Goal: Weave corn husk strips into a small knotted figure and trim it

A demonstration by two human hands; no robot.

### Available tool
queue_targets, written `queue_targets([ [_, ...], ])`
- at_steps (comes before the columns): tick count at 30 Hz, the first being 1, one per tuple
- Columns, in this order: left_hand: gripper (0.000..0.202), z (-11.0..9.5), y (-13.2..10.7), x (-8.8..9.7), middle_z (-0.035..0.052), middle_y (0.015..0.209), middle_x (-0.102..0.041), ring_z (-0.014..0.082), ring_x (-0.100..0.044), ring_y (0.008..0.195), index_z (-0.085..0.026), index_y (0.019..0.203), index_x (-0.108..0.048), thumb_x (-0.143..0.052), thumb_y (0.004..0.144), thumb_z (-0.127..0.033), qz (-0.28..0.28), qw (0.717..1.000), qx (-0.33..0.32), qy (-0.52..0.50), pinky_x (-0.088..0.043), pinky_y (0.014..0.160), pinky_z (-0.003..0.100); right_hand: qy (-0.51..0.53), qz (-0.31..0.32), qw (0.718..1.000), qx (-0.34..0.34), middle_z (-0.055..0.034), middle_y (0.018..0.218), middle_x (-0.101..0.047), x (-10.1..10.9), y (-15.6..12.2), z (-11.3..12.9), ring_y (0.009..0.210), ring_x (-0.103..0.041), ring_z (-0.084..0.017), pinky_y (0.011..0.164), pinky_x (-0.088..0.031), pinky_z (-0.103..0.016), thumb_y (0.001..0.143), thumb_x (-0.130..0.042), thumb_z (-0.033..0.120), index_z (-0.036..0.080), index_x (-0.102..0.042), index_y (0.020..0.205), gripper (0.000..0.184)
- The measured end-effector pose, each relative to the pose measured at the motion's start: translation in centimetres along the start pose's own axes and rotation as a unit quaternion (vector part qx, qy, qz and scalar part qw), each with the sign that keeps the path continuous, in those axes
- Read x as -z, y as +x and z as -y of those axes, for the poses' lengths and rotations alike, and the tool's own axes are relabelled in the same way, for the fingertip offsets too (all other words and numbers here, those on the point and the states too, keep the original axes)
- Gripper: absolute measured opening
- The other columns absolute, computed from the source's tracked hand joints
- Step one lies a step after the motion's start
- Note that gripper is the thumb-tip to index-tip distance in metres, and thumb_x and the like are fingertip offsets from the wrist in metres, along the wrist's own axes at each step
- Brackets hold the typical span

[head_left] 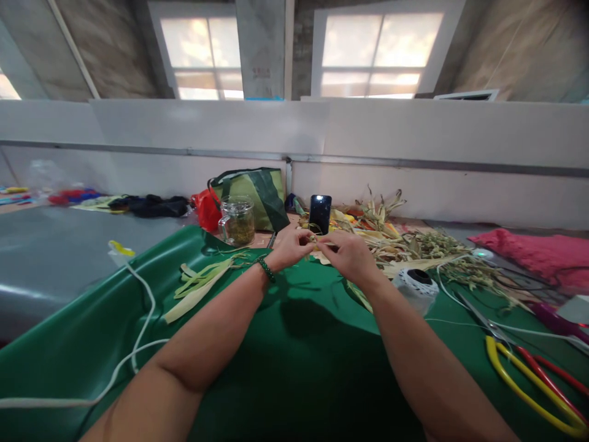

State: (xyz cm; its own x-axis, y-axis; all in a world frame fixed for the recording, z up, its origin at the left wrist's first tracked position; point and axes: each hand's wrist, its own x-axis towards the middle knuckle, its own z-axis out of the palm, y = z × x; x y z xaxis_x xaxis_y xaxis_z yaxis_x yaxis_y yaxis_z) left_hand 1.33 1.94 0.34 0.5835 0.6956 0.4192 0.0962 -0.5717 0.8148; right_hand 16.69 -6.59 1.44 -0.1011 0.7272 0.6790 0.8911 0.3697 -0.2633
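Meeting just above the centre of the frame, the left hand [291, 247] and the right hand [352, 255] pinch a thin pale husk strip [323, 244] between them. The thumb and forefinger of each hand are closed narrowly on its ends and the other fingers are curled in. The strip is small and partly hidden by the fingertips, so it may be a dried leaf rather than husk. A dark bead bracelet [265, 269] circles the left wrist.

Both forearms reach over a green cloth [294, 368] that covers the table. Left of the hands lie a few flat green leaf strips [202, 282], and a white cord [140, 325] loops across the cloth's lower left. Behind the hands stand a glass mug [237, 221], a dark phone [319, 213] propped upright, and a green bag [260, 193]. A heap of dried stalks and husks [409, 242] spreads to the right of the phone. A white lace roll [416, 283] sits just beside the right forearm. Long yellow and red handles [536, 368] lie at the lower right, and a pink cloth [538, 252] at the right edge.
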Motion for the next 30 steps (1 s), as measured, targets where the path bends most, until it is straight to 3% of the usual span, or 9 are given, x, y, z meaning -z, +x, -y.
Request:
queue_targets([
  [5, 0.011, -1.1, -0.6, -0.1, -0.0039, 0.052, -0.047, 0.0076, -0.039, 0.052, -0.014, 0.059, -0.057, -0.053, 0.068, -0.016, 0.115, 0.993, -0.018, 0.023, -0.031, 0.051, 0.020, 0.024, -0.037, 0.996, -0.079, -0.0044, 0.075, -0.073, -0.2, 0.5, -0.7, 0.070, -0.067, -0.020, 0.065, -0.046, -0.029, 0.076, -0.065, 0.022, 0.021, -0.071, 0.073, 0.007],
  [12, 0.014, -2.5, -1.1, 0.0, -0.0022, 0.059, -0.054, 0.0086, -0.046, 0.056, -0.014, 0.064, -0.056, -0.059, 0.070, -0.026, 0.160, 0.985, 0.025, -0.065, -0.037, 0.054, 0.020, 0.037, -0.052, 0.995, -0.072, -0.0025, 0.072, -0.071, -0.2, 0.5, -0.6, 0.065, -0.064, -0.017, 0.064, -0.044, -0.027, 0.075, -0.063, 0.021, 0.020, -0.069, 0.073, 0.006],
  [19, 0.015, -1.4, -0.7, -0.1, -0.0025, 0.057, -0.053, 0.0081, -0.047, 0.057, -0.013, 0.058, -0.056, -0.061, 0.069, -0.023, 0.103, 0.992, 0.008, -0.068, -0.038, 0.057, 0.020, 0.023, -0.096, 0.991, -0.086, -0.0040, 0.074, -0.069, -0.2, 0.6, -0.6, 0.069, -0.063, -0.018, 0.063, -0.043, -0.028, 0.080, -0.065, 0.037, 0.020, -0.067, 0.081, 0.018],
  [22, 0.016, -0.5, -0.3, 0.2, -0.0020, 0.060, -0.055, 0.0078, -0.047, 0.057, -0.012, 0.062, -0.060, -0.062, 0.070, -0.026, 0.044, 0.996, 0.015, -0.082, -0.037, 0.057, 0.020, 0.041, -0.043, 0.993, -0.099, -0.0036, 0.075, -0.071, 0.1, 0.7, -1.0, 0.069, -0.064, -0.019, 0.062, -0.043, -0.028, 0.083, -0.064, 0.038, 0.021, -0.069, 0.083, 0.019],
  [24, 0.016, 0.0, -0.1, 0.4, -0.0020, 0.062, -0.056, 0.0080, -0.049, 0.058, -0.012, 0.070, -0.063, -0.064, 0.071, -0.027, 0.034, 0.995, 0.022, -0.089, -0.038, 0.058, 0.020, 0.038, -0.015, 0.996, -0.073, -0.0036, 0.077, -0.072, 0.5, 0.6, -1.1, 0.073, -0.065, -0.019, 0.064, -0.044, -0.029, 0.084, -0.062, 0.033, 0.021, -0.070, 0.078, 0.015],
  [27, 0.021, 0.6, 0.1, 0.4, -0.0036, 0.062, -0.058, 0.0084, -0.053, 0.059, -0.013, 0.083, -0.061, -0.069, 0.069, -0.026, 0.014, 0.995, 0.027, -0.093, -0.040, 0.059, 0.020, 0.007, -0.023, 0.999, -0.024, -0.0043, 0.083, -0.074, 1.0, 0.5, -1.0, 0.079, -0.066, -0.020, 0.070, -0.045, -0.030, 0.081, -0.065, 0.027, 0.022, -0.073, 0.078, 0.010],
  [30, 0.023, 1.2, 0.2, 0.3, -0.0043, 0.063, -0.060, 0.0081, -0.056, 0.059, -0.015, 0.083, -0.056, -0.070, 0.068, -0.025, -0.017, 0.996, 0.024, -0.079, -0.040, 0.059, 0.019, 0.015, 0.005, 0.999, -0.028, -0.0031, 0.076, -0.074, 1.3, 0.4, -0.7, 0.068, -0.065, -0.018, 0.065, -0.046, -0.029, 0.081, -0.067, 0.032, 0.022, -0.074, 0.080, 0.012],
])
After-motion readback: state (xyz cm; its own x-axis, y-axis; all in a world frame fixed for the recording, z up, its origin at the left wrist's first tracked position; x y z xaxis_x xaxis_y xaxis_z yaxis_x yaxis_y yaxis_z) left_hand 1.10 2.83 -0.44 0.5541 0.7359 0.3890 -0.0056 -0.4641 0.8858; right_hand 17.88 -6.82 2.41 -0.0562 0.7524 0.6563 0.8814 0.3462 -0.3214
